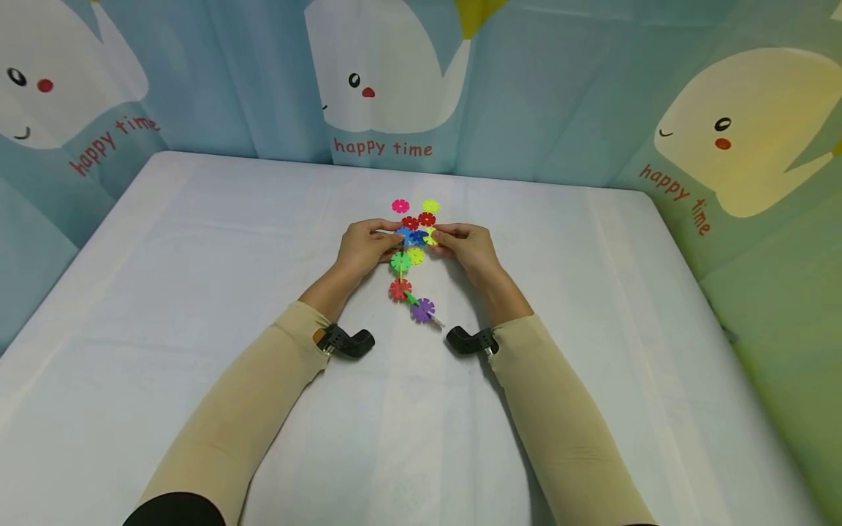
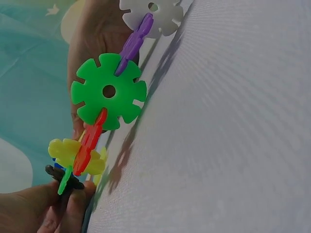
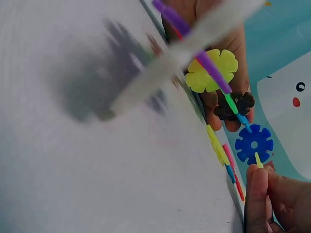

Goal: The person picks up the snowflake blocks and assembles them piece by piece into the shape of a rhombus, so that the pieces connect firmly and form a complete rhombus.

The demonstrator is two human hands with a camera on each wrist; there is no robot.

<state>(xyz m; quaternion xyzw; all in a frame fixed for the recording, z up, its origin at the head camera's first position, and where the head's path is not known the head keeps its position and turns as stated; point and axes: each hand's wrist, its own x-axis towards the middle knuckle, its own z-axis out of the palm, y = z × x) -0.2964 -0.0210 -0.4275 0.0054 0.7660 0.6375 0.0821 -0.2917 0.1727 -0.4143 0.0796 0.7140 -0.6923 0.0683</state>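
Head view: one disc chain (image 1: 401, 261) is stretching over one white table (image 1: 421, 416); the left hand (image 1: 364, 248) is pinching one black disc (image 3: 234, 107), the right hand (image 1: 471, 248) is pinching one yellow disc (image 1: 430, 236).

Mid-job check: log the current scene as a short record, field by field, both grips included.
Left grip: pinching the black disc
Right grip: pinching the held yellow disc, slotted into the dark blue disc
Chain: interlocked slotted discs, near end white disc joined to purple disc
Beyond the chain: pink disc, far yellow disc
Surface: white tabletop
Backdrop: whale-print cloth
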